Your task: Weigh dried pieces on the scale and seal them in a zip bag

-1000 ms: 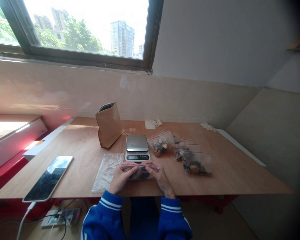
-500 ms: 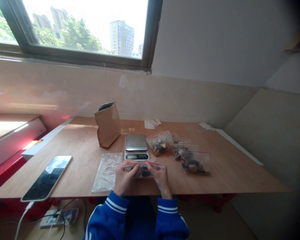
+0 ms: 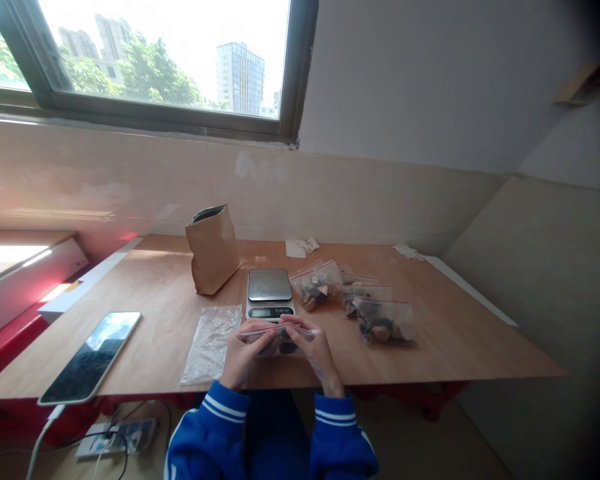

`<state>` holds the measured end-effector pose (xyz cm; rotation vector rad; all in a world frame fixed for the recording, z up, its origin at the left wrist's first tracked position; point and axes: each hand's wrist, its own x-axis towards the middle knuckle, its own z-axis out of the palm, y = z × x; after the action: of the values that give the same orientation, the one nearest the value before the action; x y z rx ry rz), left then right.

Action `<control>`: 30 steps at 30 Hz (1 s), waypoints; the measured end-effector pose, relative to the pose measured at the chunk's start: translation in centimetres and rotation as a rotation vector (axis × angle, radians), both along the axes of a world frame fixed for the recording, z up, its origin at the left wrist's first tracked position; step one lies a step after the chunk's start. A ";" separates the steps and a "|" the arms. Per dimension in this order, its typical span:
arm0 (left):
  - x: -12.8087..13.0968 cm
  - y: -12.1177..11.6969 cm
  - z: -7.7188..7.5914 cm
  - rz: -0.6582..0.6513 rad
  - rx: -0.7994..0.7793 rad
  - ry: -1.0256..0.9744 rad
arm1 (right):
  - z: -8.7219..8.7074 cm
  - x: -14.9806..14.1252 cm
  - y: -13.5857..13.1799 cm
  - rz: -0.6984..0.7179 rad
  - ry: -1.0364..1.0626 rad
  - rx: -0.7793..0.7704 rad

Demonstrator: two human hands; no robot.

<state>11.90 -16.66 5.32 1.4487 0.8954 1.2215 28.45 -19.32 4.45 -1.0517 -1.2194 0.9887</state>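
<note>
My left hand point(image 3: 243, 351) and my right hand point(image 3: 312, 347) pinch the red-striped top edge of a clear zip bag point(image 3: 279, 347) from either side. Dark pieces show inside the bag, partly covered by my fingers. Just beyond my hands stands a digital kitchen scale point(image 3: 270, 285) with a bare metal plate. A flat stack of clear plastic bags point(image 3: 211, 341) lies beside my left hand. To the right rest several filled zip bags point(image 3: 386, 324) with dark and tan pieces in them.
An open brown paper bag point(image 3: 213, 250) stands behind the scale on the left. A phone point(image 3: 93, 357) with a white cable lies at the table's point(image 3: 460, 347) left front. Crumpled white paper point(image 3: 303, 247) lies by the wall. A power strip point(image 3: 115, 438) sits below.
My right thumb and fingers have shifted left along the bag's top edge, towards the middle. My left hand keeps its pinch. The whole view has moved slightly.
</note>
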 end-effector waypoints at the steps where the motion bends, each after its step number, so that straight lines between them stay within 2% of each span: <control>1: 0.0 0.0 0.0 0.002 0.005 0.001 | -0.1 -0.1 0.1 0.012 0.001 -0.003; 9: -0.1 -0.4 0.0 0.045 -0.036 -0.035 | 0.2 -1.7 0.6 -0.108 -0.044 0.062; 14: 0.2 -0.8 0.7 0.068 -0.083 -0.095 | 0.7 -2.4 0.5 -0.191 -0.054 0.123; 19: 0.8 -1.2 1.0 0.148 -0.070 -0.090 | 0.7 -2.5 0.5 -0.225 -0.083 0.129; 22: 0.6 -0.9 0.6 0.154 -0.088 -0.082 | 0.2 -2.3 0.8 -0.209 -0.062 0.103; 27: -0.6 -0.2 0.2 0.137 -0.102 -0.050 | -0.4 -2.1 1.2 -0.030 0.051 0.011; 30: -1.1 0.0 0.3 0.186 -0.095 -0.033 | -0.4 -2.5 1.3 -0.038 0.112 0.003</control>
<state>10.81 -16.69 5.63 1.2892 1.0703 1.3169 25.96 -18.03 4.04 -1.0005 -1.1047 1.0030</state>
